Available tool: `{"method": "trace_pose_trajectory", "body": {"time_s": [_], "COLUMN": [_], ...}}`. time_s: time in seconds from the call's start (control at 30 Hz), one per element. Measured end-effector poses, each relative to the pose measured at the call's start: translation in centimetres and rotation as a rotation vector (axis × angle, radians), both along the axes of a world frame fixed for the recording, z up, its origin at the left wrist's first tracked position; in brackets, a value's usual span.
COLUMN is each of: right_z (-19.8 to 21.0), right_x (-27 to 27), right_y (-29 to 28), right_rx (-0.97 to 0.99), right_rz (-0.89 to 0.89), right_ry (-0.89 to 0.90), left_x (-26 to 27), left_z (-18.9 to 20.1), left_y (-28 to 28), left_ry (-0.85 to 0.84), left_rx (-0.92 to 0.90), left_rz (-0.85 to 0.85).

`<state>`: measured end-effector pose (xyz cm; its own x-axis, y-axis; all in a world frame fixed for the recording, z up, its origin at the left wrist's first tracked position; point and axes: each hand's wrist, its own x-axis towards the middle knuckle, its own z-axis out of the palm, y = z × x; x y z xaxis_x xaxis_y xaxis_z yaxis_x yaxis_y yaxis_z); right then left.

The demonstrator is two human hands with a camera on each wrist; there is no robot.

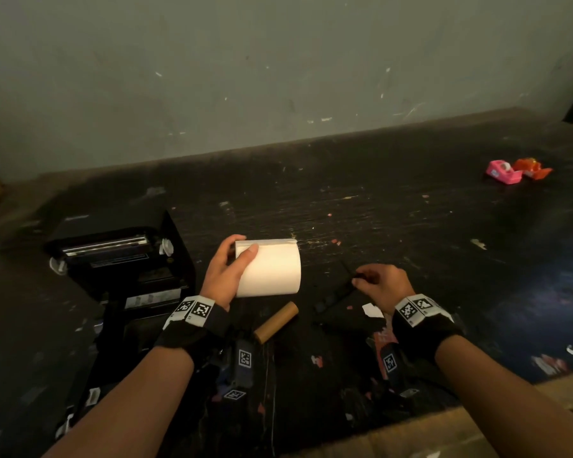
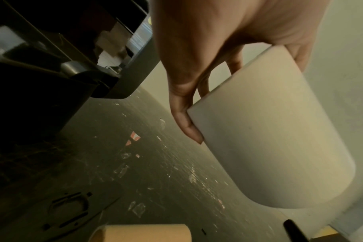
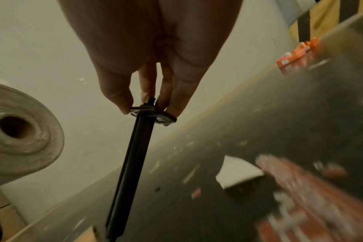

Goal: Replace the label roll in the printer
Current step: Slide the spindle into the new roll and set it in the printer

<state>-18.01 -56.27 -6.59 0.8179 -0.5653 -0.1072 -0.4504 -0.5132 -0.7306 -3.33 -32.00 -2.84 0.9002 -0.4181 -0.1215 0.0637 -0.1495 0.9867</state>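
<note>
The dark scuffed table [image 1: 377,226] carries the printer [image 1: 119,259], a cardboard core [image 1: 276,322] and two tape dispensers [image 1: 516,171] (far right).

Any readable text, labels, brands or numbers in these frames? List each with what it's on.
None can be read.
Printer: pale sticker on its front, print blurred.
Wrist bands by the left hand and right hand: black-and-white square code markers only, no letters.
Pink tape dispenser: small label, too small.
Orange packet: blurred.
Label roll, cardboard core, black spindle: blank.
</note>
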Motion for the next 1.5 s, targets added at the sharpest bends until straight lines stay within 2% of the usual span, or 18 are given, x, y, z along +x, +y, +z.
{"method": "trace_pose_trajectory", "body": {"time_s": [0.23,0.43,0.7,1.1,1.27,1.5], "right_z": [5.7,7.2,7.8,8.8,9.1,8.9], "right_x": [-0.5,0.4,1.2,3.2,3.2,4.7], "right_y": [-2.1,-1.8,-0.9,0.2,1.0,4.9], "right_rx": [0.085,0.189,0.219,0.227,0.257,0.232], "right_rz": [-0.217,-0.203,-0.127,-0.12,-0.025,0.15], "right_ry": [-0.404,-0.566,-0.622,-0.701,-0.672,-0.601], "left_x": [0.6,0.9,1.3,2.1,2.5,1.6], "left_z": [1.8,2.8,4.6,5.3,5.6,6.0], "left_y": [-1.6,-2.1,-1.5,-0.2,0.3,-1.2], "left_ry": [0.067,0.138,0.178,0.219,0.208,0.196], "left_rx": [-0.112,-0.191,-0.29,-0.349,-0.351,-0.326], "left_rz": [0.005,-0.013,-0.023,-0.042,-0.029,-0.113]}}
